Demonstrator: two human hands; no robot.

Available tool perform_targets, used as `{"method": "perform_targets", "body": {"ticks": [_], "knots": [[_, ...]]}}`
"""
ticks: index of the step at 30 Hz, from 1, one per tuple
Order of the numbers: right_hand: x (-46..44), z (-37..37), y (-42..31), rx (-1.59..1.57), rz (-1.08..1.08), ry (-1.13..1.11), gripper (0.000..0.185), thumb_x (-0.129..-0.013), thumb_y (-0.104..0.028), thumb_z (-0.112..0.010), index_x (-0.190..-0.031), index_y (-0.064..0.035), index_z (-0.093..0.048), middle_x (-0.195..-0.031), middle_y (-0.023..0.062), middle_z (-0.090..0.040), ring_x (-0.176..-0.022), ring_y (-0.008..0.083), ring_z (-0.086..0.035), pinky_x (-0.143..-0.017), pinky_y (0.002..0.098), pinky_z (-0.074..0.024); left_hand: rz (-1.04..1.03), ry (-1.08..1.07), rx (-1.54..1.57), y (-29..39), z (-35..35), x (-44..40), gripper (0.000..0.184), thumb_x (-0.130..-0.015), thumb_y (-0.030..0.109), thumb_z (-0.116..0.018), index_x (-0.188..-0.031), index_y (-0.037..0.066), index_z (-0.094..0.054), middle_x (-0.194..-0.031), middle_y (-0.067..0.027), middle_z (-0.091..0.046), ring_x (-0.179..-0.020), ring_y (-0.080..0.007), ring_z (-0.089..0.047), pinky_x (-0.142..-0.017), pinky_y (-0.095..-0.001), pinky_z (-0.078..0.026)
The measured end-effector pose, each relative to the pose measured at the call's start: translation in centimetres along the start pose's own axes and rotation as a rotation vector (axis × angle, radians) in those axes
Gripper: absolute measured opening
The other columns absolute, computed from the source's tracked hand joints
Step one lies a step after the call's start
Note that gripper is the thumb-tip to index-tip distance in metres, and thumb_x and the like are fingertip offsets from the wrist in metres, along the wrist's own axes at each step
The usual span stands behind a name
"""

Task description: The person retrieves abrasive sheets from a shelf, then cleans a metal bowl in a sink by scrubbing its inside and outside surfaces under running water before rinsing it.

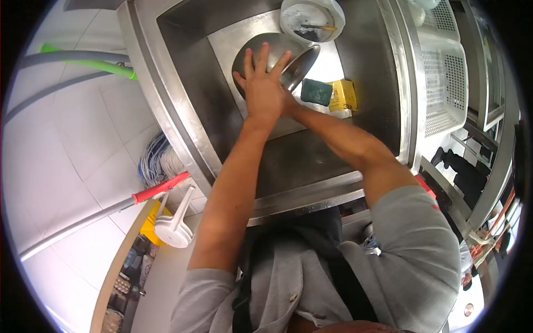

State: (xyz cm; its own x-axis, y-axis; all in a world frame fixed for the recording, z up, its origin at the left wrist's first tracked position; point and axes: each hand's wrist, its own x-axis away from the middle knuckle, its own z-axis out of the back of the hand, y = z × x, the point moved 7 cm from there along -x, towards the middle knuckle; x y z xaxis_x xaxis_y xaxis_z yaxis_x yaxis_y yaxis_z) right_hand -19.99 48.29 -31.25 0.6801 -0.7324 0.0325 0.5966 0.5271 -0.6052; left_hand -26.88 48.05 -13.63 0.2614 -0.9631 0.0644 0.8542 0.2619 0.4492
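Note:
In the head view a round metal bowl (282, 45) is tipped on its side in the sink, its rim turned to the right. My left hand (263, 89) lies on the bowl's outer wall with the fingers spread wide. Beside it is my right hand (289, 104), close to the lower edge of the bowl; its fingers are hidden behind my left hand and the bowl. A dark green scouring pad (316, 92) rests on the sink floor just right of the bowl, against a yellow box (343, 95).
The metal sink (327, 161) has raised walls around my hands. At its far end stands a white tub (340, 25) with a brush-like tool (318, 27) in it. White plastic baskets (446, 89) are on the right. A red-ended pole (161, 187) and mop strands (158, 161) are left.

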Motion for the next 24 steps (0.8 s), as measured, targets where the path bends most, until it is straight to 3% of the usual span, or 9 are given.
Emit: {"method": "perform_targets", "body": {"ticks": [2, 4, 10, 13, 14, 16, 18, 21, 24], "knots": [[0.1, -2.6, 4.7, 0.524, 0.070, -0.094, 0.046, -0.090, -0.033, -0.061, -0.127, -0.0080, -0.069, -0.135, 0.0199, -0.063, -0.134, 0.0376, -0.052, -0.117, 0.0588, -0.0264, 0.010, -0.003, 0.021, 0.3, 0.2, 0.8, 0.071, -0.085, -0.005, -0.055, -0.141, 0.038, -0.060, -0.160, -0.0091, -0.037, -0.148, -0.0413, -0.029, -0.112, -0.0742, -0.027], [-3.2, 0.3, 5.7, 0.253, 0.260, -0.221, 0.046, -0.087, -0.035, -0.065, -0.122, -0.0075, -0.071, -0.130, 0.0213, -0.065, -0.128, 0.0378, -0.056, -0.115, 0.0587, -0.0279, -0.007, 0.016, -0.014, 0.6, 0.3, 0.5, 0.071, -0.084, -0.005, -0.055, -0.141, 0.038, -0.060, -0.159, -0.0095, -0.038, -0.148, -0.0408, -0.030, -0.111, -0.0743, -0.028], [-0.2, -2.9, 0.5, -0.222, -0.046, -0.385, 0.051, -0.085, -0.033, -0.068, -0.129, -0.0087, -0.067, -0.133, 0.0202, -0.064, -0.127, 0.0364, -0.057, -0.113, 0.0500, -0.0349, -0.064, 0.071, 0.078, 0.3, 0.7, 0.2, 0.073, -0.080, -0.007, -0.056, -0.140, 0.034, -0.062, -0.156, -0.0124, -0.041, -0.143, -0.0419, -0.036, -0.113, -0.0604, -0.032], [-3.8, 1.8, 3.8, 0.173, 0.057, -0.221, 0.054, -0.086, -0.036, -0.067, -0.136, -0.0152, -0.063, -0.144, 0.0197, -0.056, -0.134, 0.0348, -0.050, -0.113, 0.0520, -0.0350, -0.090, 0.073, 0.007, 1.3, 0.7, 0.2, 0.072, -0.080, -0.007, -0.056, -0.139, 0.033, -0.063, -0.154, -0.0129, -0.043, -0.143, -0.0417, -0.037, -0.113, -0.0607, -0.032], [-3.0, 3.8, 1.2, 0.274, -0.038, -0.090, 0.051, -0.087, -0.033, -0.066, -0.136, -0.0169, -0.064, -0.143, 0.0186, -0.057, -0.131, 0.0337, -0.054, -0.111, 0.0516, -0.0377, -0.086, 0.045, 0.012, 1.4, 0.3, 0.5, 0.072, -0.080, -0.007, -0.056, -0.140, 0.033, -0.062, -0.154, -0.0128, -0.044, -0.143, -0.0423, -0.037, -0.113, -0.0607, -0.032], [-1.3, -1.3, -1.8, -0.203, 0.030, 0.105, 0.047, -0.089, -0.030, -0.064, -0.135, -0.0186, -0.065, -0.140, 0.0173, -0.059, -0.128, 0.0327, -0.057, -0.110, 0.0502, -0.0380, -0.086, 0.040, 0.012, 0.9, 0.6, -1.1, 0.074, -0.080, -0.008, -0.055, -0.140, 0.034, -0.062, -0.154, -0.0127, -0.044, -0.142, -0.0437, -0.037, -0.113, -0.0607, -0.032], [-0.4, -3.5, -0.5, -0.287, 0.134, 0.051, 0.047, -0.091, -0.027, -0.061, -0.137, -0.0169, -0.063, -0.140, 0.0176, -0.059, -0.129, 0.0328, -0.056, -0.111, 0.0492, -0.0360, -0.098, 0.050, 0.012, 0.1, 0.3, -0.6, 0.073, -0.080, -0.007, -0.055, -0.141, 0.034, -0.061, -0.154, -0.0124, -0.044, -0.142, -0.0432, -0.037, -0.112, -0.0615, -0.032], [-3.2, 2.0, 6.2, -0.007, 0.119, -0.488, 0.054, -0.097, -0.026, -0.057, -0.146, -0.0051, -0.052, -0.148, 0.0228, -0.051, -0.142, 0.0350, -0.044, -0.120, 0.0469, -0.0263, -0.096, 0.029, 0.019, 1.9, 0.5, 0.3, 0.072, -0.081, -0.008, -0.055, -0.140, 0.033, -0.062, -0.155, -0.0127, -0.042, -0.145, -0.0413, -0.034, -0.113, -0.0592, -0.033], [-0.6, 1.9, 3.7, -0.137, 0.051, -0.501, 0.056, -0.097, -0.029, -0.056, -0.147, -0.0045, -0.050, -0.150, 0.0226, -0.050, -0.142, 0.0370, -0.043, -0.120, 0.0493, -0.0261, -0.088, 0.008, -0.032, 2.3, -0.4, -0.7, 0.074, -0.079, -0.010, -0.055, -0.140, 0.032, -0.062, -0.155, -0.0144, -0.041, -0.144, -0.0436, -0.033, -0.115, -0.0571, -0.032]]}}
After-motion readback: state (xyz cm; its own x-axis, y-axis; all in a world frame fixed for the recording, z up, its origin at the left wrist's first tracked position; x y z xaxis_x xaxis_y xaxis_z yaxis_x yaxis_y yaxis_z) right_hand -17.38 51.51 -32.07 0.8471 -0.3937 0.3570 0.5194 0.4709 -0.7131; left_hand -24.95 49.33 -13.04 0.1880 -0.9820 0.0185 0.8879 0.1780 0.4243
